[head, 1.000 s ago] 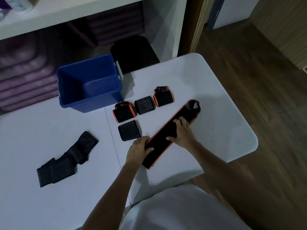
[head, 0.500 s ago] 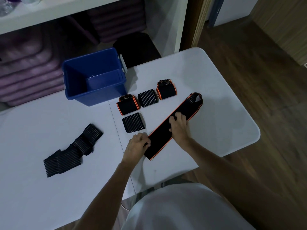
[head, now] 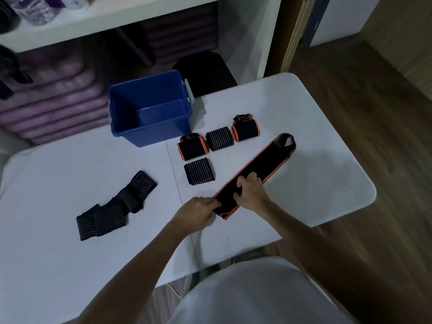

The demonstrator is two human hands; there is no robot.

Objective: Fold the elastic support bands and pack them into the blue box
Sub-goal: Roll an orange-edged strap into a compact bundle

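Note:
A long black band with orange edges (head: 264, 164) lies diagonally on the white table (head: 315, 160). My left hand (head: 198, 212) grips its near end. Beside it, my right hand (head: 251, 195) has its fingers curled over the band a little farther up. The empty blue box (head: 149, 111) stands at the back of the table. Several folded bands sit in front of it: two with orange edges (head: 192, 147) (head: 245, 128) and two striped black ones (head: 219, 138) (head: 199, 171). An unfolded striped black band (head: 114, 206) lies to the left.
The table's rounded right edge drops to a wooden floor (head: 385, 136). Behind the box, a white shelf unit (head: 140, 10) holds purple mats (head: 51, 104), with a dark stool (head: 203, 73) next to them. My white shirt (head: 257, 293) fills the bottom.
My right hand has slid down the band toward my left hand, and the near end now looks folded over. The view has shifted a little.

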